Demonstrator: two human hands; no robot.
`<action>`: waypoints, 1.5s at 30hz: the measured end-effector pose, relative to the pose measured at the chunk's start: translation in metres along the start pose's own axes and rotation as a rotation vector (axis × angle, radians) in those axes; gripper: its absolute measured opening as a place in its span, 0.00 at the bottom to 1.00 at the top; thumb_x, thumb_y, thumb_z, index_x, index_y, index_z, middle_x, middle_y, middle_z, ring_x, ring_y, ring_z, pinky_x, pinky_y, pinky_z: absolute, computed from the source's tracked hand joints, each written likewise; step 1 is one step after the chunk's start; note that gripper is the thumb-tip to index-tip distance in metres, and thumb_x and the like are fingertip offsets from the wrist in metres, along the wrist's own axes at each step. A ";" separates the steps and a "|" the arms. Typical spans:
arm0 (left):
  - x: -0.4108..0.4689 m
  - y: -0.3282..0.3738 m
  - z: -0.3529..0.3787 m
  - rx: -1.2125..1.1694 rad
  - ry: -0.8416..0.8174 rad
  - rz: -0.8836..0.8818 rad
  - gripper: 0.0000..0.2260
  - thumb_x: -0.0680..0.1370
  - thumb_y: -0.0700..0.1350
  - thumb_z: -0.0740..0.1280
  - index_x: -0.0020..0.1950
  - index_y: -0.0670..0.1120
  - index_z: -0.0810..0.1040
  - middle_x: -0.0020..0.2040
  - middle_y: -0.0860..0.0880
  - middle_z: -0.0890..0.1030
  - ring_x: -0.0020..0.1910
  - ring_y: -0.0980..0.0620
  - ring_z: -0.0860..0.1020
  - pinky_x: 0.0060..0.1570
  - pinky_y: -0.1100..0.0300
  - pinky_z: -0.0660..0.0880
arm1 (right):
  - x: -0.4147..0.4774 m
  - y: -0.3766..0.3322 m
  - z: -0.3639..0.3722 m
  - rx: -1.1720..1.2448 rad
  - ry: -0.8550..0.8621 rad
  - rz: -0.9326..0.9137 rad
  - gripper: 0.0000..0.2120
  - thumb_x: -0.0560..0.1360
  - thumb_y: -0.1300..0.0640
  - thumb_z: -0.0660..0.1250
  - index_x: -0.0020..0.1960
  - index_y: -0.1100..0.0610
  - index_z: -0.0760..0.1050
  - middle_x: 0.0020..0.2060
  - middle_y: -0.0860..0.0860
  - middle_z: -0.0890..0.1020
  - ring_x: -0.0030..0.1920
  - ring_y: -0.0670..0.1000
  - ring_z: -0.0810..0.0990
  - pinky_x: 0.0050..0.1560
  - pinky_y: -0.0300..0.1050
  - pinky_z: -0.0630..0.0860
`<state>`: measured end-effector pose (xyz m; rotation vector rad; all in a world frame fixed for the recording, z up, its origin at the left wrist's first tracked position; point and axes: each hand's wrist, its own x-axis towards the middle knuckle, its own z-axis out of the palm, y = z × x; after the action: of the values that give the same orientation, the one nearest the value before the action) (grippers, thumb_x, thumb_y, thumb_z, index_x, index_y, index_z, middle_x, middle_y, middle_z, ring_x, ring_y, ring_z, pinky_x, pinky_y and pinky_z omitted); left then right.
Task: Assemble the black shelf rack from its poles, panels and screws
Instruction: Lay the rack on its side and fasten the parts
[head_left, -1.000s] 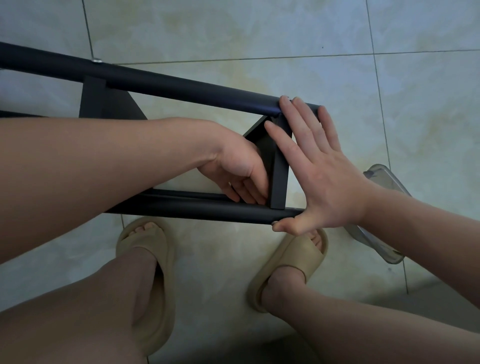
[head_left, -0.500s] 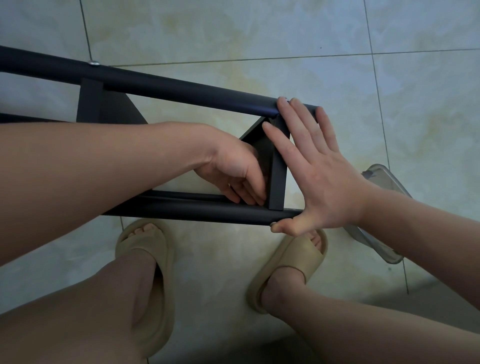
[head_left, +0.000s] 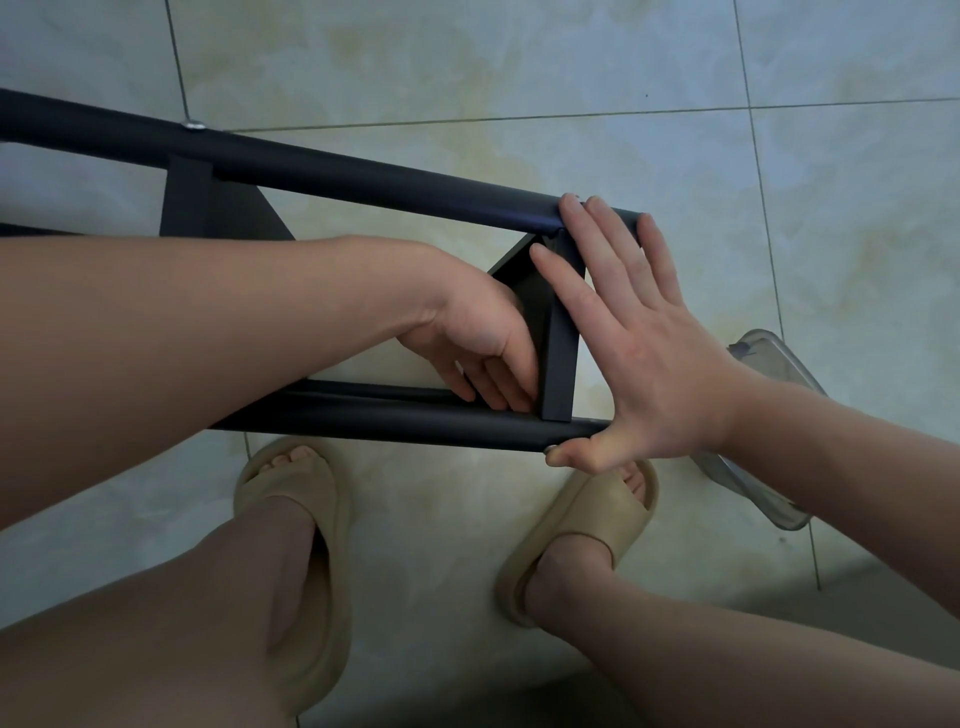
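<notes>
1. The black shelf rack (head_left: 311, 166) lies on its side just above the tiled floor (head_left: 467, 62), in front of the person's knees. It looks partly built, with one screw (head_left: 195, 124) already seated in the far pole (head_left: 467, 195).
2. The right hand (head_left: 654, 353) is spread flat across the rack's end and holds nothing. Its fingers (head_left: 602, 234) press the far pole's tip and its thumb hooks under the near pole (head_left: 415, 418), probably squeezing both poles against the end panel (head_left: 558, 353) to square it.
3. The left hand (head_left: 467, 332) reaches inside the frame. Its fingers (head_left: 493, 382) lie fairly straight down the panel's inner face toward the lower joint. The tips are hidden, so I cannot tell whether they pinch a screw.
4. A clear plastic container (head_left: 774, 364) sits on the floor beside the right wrist, probably kept near for hardware.
</notes>
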<state>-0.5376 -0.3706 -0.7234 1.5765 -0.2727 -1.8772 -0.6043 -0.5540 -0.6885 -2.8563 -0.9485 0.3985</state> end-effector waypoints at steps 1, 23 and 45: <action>0.001 0.000 0.000 -0.004 0.005 0.007 0.08 0.78 0.42 0.70 0.56 0.47 0.84 0.45 0.51 0.86 0.50 0.52 0.83 0.64 0.53 0.74 | 0.000 0.000 0.000 0.000 0.000 0.000 0.64 0.62 0.21 0.63 0.81 0.64 0.52 0.80 0.67 0.48 0.81 0.65 0.43 0.79 0.66 0.40; -0.003 -0.008 -0.005 0.059 0.024 0.120 0.11 0.76 0.41 0.71 0.58 0.45 0.82 0.52 0.51 0.86 0.55 0.53 0.82 0.63 0.49 0.72 | -0.001 0.004 0.003 0.003 -0.002 -0.024 0.64 0.63 0.20 0.61 0.82 0.64 0.51 0.80 0.66 0.47 0.81 0.65 0.42 0.79 0.66 0.39; -0.159 -0.014 0.057 0.875 0.638 -0.356 0.16 0.82 0.57 0.63 0.60 0.47 0.76 0.48 0.50 0.76 0.47 0.49 0.75 0.45 0.55 0.68 | -0.026 -0.046 -0.060 0.214 -0.217 0.370 0.47 0.77 0.34 0.65 0.83 0.49 0.39 0.83 0.50 0.47 0.82 0.54 0.50 0.78 0.57 0.58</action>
<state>-0.5867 -0.2787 -0.5898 2.8750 -0.6003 -1.4222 -0.6338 -0.5335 -0.6167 -2.8201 -0.3646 0.8039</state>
